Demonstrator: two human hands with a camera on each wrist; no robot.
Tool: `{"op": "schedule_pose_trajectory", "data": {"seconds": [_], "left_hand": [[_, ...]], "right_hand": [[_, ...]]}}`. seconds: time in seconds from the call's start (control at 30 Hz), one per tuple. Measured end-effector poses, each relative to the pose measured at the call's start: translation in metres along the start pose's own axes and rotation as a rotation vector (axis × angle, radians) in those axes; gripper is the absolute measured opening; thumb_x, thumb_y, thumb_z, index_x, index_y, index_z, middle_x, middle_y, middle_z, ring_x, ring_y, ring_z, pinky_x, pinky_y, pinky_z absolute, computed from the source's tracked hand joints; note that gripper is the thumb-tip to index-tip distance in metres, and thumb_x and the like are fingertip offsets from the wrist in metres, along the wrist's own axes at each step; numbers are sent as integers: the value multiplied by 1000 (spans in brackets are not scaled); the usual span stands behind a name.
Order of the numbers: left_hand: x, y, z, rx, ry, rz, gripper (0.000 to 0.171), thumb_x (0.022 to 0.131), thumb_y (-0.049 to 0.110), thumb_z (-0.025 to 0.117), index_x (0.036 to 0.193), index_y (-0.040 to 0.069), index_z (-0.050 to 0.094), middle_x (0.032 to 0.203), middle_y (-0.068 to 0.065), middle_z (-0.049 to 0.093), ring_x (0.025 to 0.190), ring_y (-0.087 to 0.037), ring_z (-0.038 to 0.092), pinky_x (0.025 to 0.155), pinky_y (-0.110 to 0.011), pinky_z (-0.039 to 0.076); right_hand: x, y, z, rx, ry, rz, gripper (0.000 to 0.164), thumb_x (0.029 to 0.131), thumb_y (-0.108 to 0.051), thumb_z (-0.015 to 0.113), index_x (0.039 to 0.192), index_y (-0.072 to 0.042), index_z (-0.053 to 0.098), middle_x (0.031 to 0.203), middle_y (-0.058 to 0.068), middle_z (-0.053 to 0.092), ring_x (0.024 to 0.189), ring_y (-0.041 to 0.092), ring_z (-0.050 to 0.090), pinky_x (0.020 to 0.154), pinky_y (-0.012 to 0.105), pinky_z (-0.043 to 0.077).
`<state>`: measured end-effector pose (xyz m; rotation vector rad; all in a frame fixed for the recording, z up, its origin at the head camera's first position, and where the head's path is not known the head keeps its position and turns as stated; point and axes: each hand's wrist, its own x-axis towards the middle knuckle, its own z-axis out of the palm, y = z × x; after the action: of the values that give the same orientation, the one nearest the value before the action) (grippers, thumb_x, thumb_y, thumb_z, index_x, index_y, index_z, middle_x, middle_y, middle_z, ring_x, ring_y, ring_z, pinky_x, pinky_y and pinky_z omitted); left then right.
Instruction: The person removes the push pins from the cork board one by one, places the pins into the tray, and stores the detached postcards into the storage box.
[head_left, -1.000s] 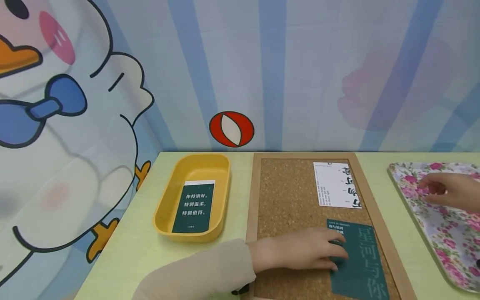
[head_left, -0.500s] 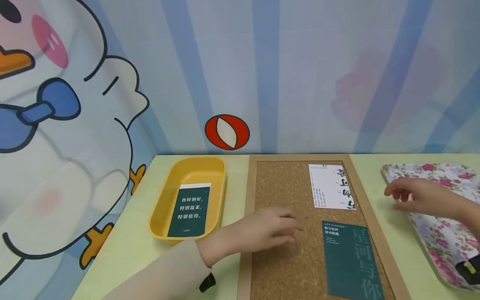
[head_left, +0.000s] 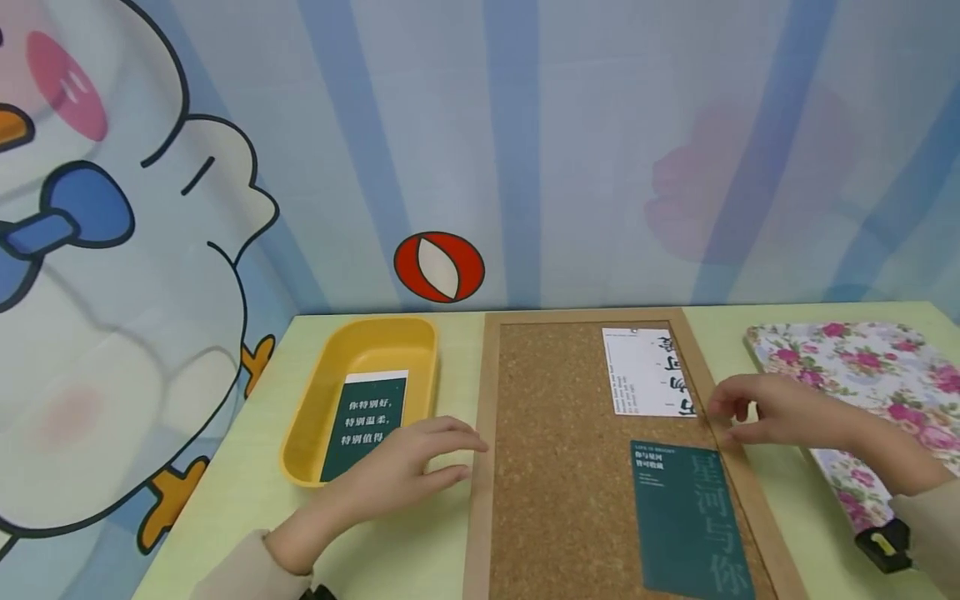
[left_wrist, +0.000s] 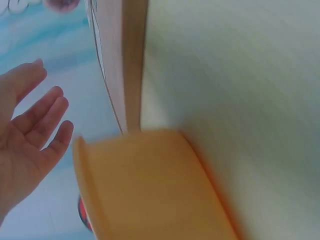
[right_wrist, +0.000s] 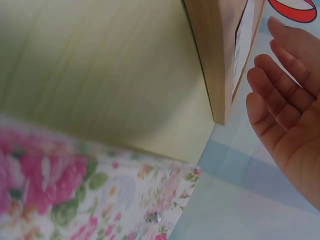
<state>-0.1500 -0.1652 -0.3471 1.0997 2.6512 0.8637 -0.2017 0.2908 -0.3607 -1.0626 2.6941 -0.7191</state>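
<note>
My left hand (head_left: 408, 462) is over the front right of a yellow basin (head_left: 437, 367), its fingers extended and a little apart, with nothing seen in them. Inside the basin lies a dark green card (head_left: 367, 417) with white writing and a white top strip. My right hand (head_left: 780, 412) hovers by the right frame of a cork board (head_left: 555, 500), fingers loosely bent. Nothing shows between its thumb and fingers. On the board, a white card (head_left: 641, 375) lies at the upper right. Below it is a larger green card (head_left: 686, 517).
At the right stands a flowered tray (head_left: 877, 367), partly behind my right forearm. A small silvery piece (right_wrist: 154, 217) lies on it. The board's raised wooden frame (head_left: 480, 492) runs between basin and cork. A printed cloth (head_left: 585, 167) hangs behind the table.
My left hand has left the larger green card and moved left across the board to the basin. My right hand has travelled left from the tray to the board's edge. The view has shifted slightly.
</note>
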Motion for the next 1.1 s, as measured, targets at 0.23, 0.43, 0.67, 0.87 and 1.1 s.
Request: {"op": "schedule_pose_trajectory", "data": {"seconds": [0.23, 0.43, 0.67, 0.87, 1.1], "left_hand": [[-30, -19, -18, 38, 162, -79, 26, 88, 14, 65, 113, 15, 65, 112, 6, 61, 105, -14, 56, 89, -35, 48], [-42, -37, -33, 105, 308, -51, 28, 84, 7, 68, 112, 10, 65, 111, 1, 63, 103, -17, 59, 82, -36, 51], [-55, -52, -45, 199, 448, -224, 30, 78, 3, 74, 107, 8, 67, 104, -6, 65, 90, -21, 60, 72, -37, 54], [-65, -65, -51, 210, 456, -378, 31, 80, 4, 72, 111, 4, 66, 113, -16, 60, 102, -34, 56, 79, -48, 51], [-75, -74, -51, 220, 488, -416, 32, 79, 0, 71, 111, -2, 64, 115, -21, 56, 105, -38, 53, 80, -50, 50]], "right_hand": [[7, -6, 9, 102, -44, -30, 16, 83, -10, 69, 95, -11, 59, 80, -12, 52, 69, 1, 46, 56, 22, 42], [12, -8, 16, 183, -65, -77, 18, 83, -13, 70, 97, -10, 59, 80, -8, 53, 68, 5, 47, 55, 23, 42], [18, -13, 21, 230, -108, -50, 25, 81, -19, 73, 99, -10, 59, 81, -4, 51, 69, 11, 46, 56, 25, 42], [22, -16, 22, 273, -150, -33, 34, 78, -22, 75, 102, -6, 57, 82, -1, 51, 70, 14, 46, 57, 26, 42], [24, -19, 23, 270, -169, -7, 41, 75, -26, 78, 102, -6, 55, 83, 1, 50, 71, 12, 44, 58, 26, 41]]}}
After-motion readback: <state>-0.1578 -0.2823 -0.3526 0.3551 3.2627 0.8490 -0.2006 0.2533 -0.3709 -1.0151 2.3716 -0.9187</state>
